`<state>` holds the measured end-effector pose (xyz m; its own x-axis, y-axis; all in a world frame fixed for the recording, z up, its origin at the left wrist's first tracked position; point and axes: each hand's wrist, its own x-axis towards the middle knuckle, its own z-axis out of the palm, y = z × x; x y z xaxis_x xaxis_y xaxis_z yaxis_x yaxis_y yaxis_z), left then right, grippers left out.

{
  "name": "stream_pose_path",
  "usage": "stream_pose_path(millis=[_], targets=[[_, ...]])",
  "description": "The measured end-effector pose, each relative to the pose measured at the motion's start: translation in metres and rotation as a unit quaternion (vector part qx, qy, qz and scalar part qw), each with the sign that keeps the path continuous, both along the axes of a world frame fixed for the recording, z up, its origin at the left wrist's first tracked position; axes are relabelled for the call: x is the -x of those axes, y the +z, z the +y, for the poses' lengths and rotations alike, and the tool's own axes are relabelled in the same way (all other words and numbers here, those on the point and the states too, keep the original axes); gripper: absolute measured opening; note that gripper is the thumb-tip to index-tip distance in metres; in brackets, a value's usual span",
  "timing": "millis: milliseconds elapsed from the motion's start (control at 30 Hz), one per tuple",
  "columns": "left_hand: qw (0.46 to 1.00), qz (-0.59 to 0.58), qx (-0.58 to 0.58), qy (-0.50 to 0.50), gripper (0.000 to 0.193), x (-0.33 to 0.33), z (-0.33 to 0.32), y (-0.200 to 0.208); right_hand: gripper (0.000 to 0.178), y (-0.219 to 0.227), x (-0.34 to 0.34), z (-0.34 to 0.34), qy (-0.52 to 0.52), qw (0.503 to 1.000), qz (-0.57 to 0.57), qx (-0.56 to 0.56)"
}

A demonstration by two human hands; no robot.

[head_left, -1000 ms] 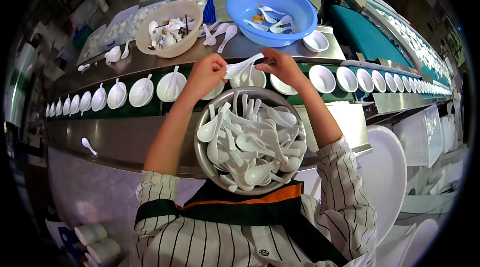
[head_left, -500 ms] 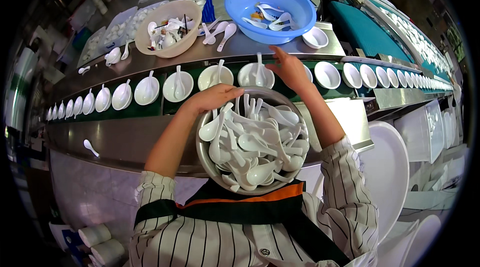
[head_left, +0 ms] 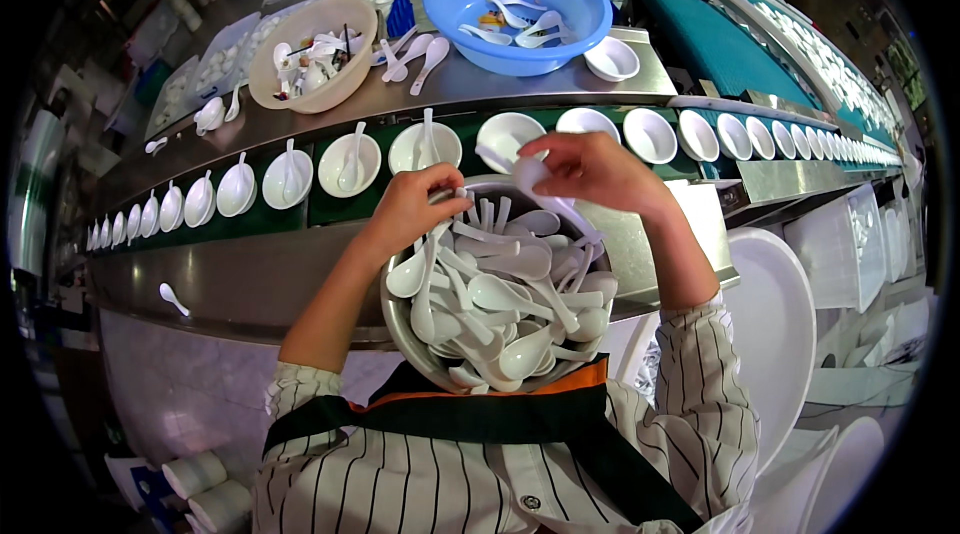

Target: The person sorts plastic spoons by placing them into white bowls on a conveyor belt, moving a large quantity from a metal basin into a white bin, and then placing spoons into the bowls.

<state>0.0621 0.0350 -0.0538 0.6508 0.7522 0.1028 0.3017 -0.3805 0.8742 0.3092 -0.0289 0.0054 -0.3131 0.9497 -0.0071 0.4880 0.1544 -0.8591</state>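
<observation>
A steel basin (head_left: 393, 319) heaped with white soup spoons (head_left: 497, 295) sits against my front. My right hand (head_left: 600, 172) is closed on a white spoon (head_left: 531, 174), blurred, above the basin's far right edge. At the far left part of the rim, my left hand (head_left: 418, 206) has thumb and finger pinched together, with what looks like a white spoon handle tip between them. Just beyond my hands stands a row of white bowls on a green belt. A bowl (head_left: 400, 148) left of centre carries a spoon; the bowl (head_left: 508, 128) near my right fingers is partly hidden.
Behind the belt, a blue tub (head_left: 450, 29) and a beige tub (head_left: 262, 74) hold spoons and scraps. Loose spoons (head_left: 430, 66) and a small bowl (head_left: 612, 61) lie beside them. One spoon (head_left: 174, 300) rests on the near steel ledge. White plastic chair (head_left: 775, 334) at right.
The bowls have shifted left along the belt. My right hand has come back from beside a bowl to over the basin, now with a spoon. My left fingers have curled into a pinch.
</observation>
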Motion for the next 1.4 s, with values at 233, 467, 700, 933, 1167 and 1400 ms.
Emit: stream_pose_path(millis=[233, 467, 700, 933, 1167, 1400], targets=[[0.996, -0.032, -0.029, -0.074, 0.01, -0.001, 0.0, 0.01, 0.024, -0.042, -0.031, 0.056, -0.142, 0.975, -0.127, -0.115], [0.966, -0.239, 0.073, 0.06, 0.009, -0.025, 0.038, 0.041, 0.009, -0.093, -0.026, 0.051, -0.064, 0.864, -0.416, -0.275], [0.982, 0.038, -0.01, 0.185, 0.021, -0.015, 0.122, -0.067, 0.009, -0.11, -0.06, 0.051, -0.077, 0.858, -0.354, -0.363], [0.967, 0.168, -0.156, 0.107, 0.03, -0.031, 0.06, -0.035, 0.034, -0.056, -0.03, 0.014, -0.113, 0.957, -0.141, -0.227], [0.972, 0.205, -0.098, 0.063, 0.021, -0.024, 0.052, -0.025, 0.048, -0.013, 0.032, -0.027, 0.186, 0.933, -0.297, -0.088], [0.948, 0.274, -0.157, -0.045, 0.029, -0.014, -0.004, 0.058, 0.021, 0.003, 0.019, -0.019, 0.127, 0.951, -0.283, 0.007]])
